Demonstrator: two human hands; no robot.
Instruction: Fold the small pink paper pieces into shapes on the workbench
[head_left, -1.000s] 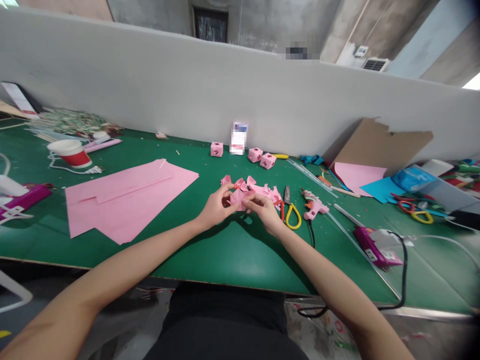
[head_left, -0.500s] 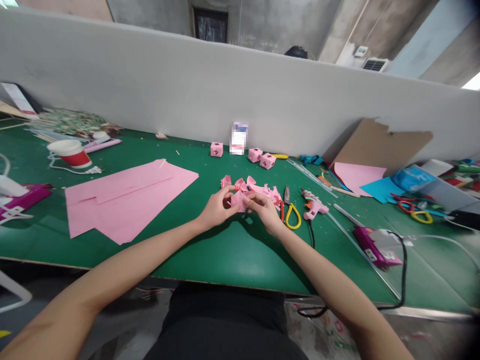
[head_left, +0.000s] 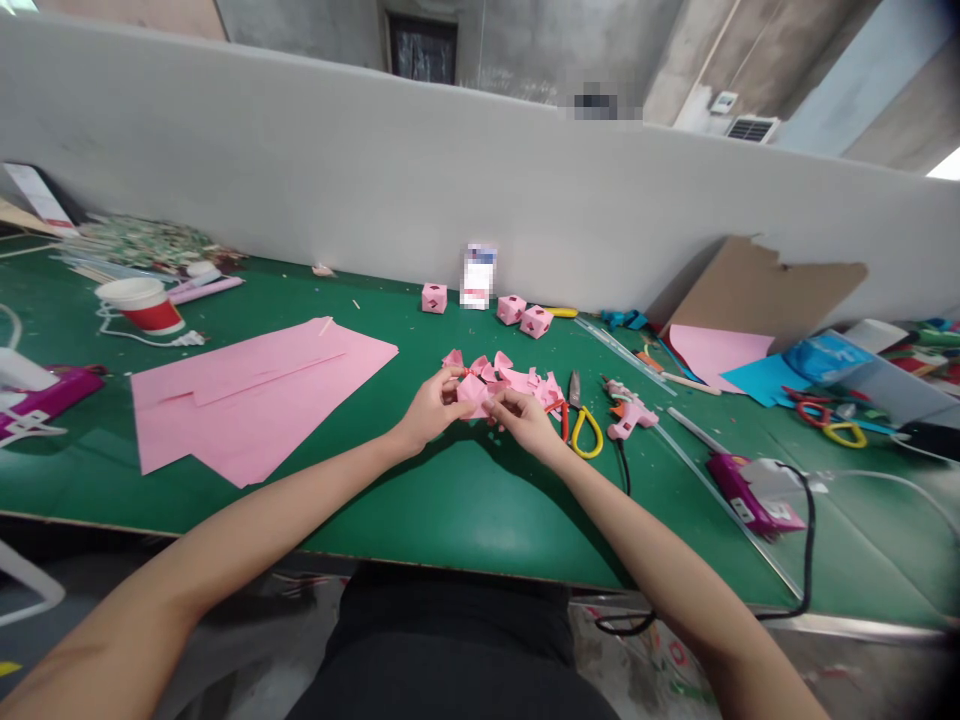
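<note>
Between my two hands, above the green table, is a small folded piece of pink paper point(head_left: 473, 394). My left hand point(head_left: 433, 408) pinches its left side, and my right hand point(head_left: 523, 415) grips its right edge between thumb and fingers. Just behind lie loose pink paper scraps point(head_left: 534, 382), partly covered by my fingers. Scissors point(head_left: 584, 430) with red and yellow handles rest right of my right hand. Farther back stand three pink paper cubes with cut-out holes: one cube point(head_left: 434, 298) on the left, a second cube point(head_left: 511, 309) and a third cube point(head_left: 536, 321) side by side.
Pink paper sheets point(head_left: 255, 405) cover the left of the green table point(head_left: 420, 510). To the right are a pink glue gun point(head_left: 630, 415), a purple power strip point(head_left: 754, 492) with a black cable, and other scissors point(head_left: 829, 420). A paper cup point(head_left: 141, 305) stands at left, before a grey partition point(head_left: 300, 170).
The folded pink paper has been turned and shifted slightly left between my fingers, so a broader face shows. Both hands keep hold of it and have barely moved.
</note>
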